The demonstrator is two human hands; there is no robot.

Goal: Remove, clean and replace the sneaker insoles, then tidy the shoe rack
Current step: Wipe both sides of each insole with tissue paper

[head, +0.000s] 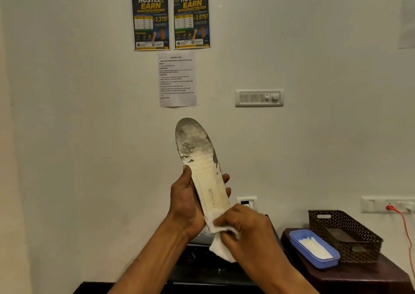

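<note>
You are holding the insole (203,170) upright in front of the wall, your left hand (186,206) wrapping around its heel half, thumb on the near edge and fingers (225,178) curling behind the far edge, so that hand is clenched on it. Your right hand (244,228) is pinching a folded white wipe (221,242) against the heel end, just below the printed lettering, with its fingers closed on the cloth. Above your left fingers the toe half is showing heavy grey grime and flaking patches, while the band nearest your hands is looking paler, so the cleaning seems to be at an early stage on this piece. No sneaker and no second insole are showing here, and the shoe rack is not clearly in view, so refitting and tidying appear to be still ahead. Off to the right of your right fingers and lower, a blue tray (302,251) with white sheets inside is sitting on a dark stool (370,278) beside a brown basket (363,246).
</note>
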